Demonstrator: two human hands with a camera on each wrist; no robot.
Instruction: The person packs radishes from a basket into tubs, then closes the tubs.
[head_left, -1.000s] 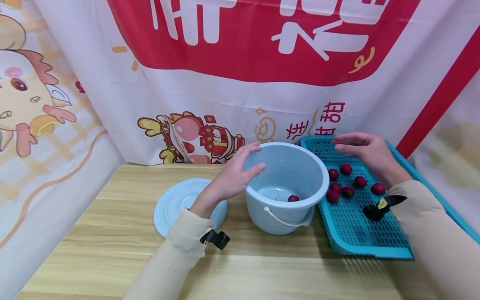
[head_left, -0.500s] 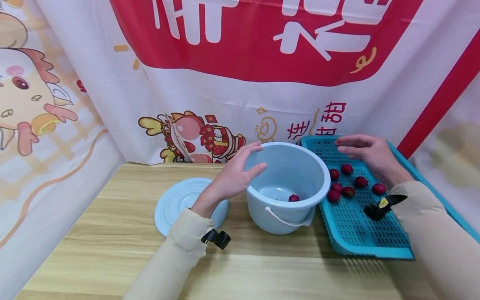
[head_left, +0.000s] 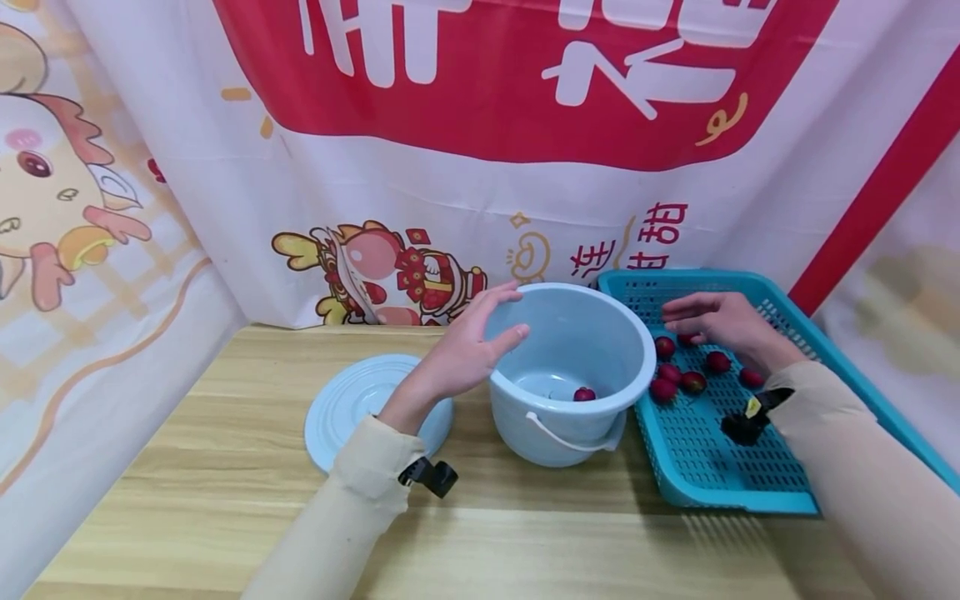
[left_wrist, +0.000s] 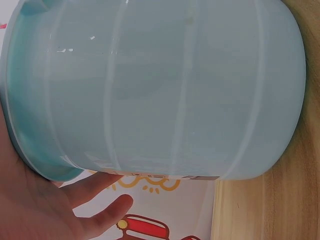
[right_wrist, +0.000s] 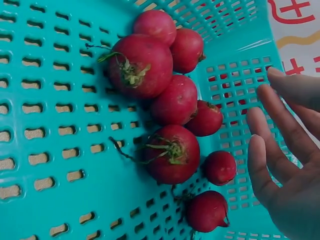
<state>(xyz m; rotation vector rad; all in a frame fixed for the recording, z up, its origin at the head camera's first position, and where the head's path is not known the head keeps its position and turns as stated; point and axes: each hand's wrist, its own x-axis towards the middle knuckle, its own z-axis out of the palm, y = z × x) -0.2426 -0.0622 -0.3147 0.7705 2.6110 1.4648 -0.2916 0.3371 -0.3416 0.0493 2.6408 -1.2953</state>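
Observation:
A light blue bucket stands on the table with one red radish on its floor. My left hand rests at the bucket's left rim, fingers and thumb extended. Below it in the left wrist view, the bucket's outer wall fills most of the frame. To the right, several red radishes lie in a turquoise slotted basket. Over its far part hovers my right hand, fingers loosely bent and holding nothing. The right wrist view shows the fingers beside the radishes, some with thin stems.
A round light blue lid lies on the wooden table, left of the bucket and partly under my left forearm. The bucket's white handle hangs down at the front. A printed curtain closes off the back.
My right hand has lowered toward the radishes in the basket and now overlaps some of them in the head view. The left hand and bucket have stayed in place.

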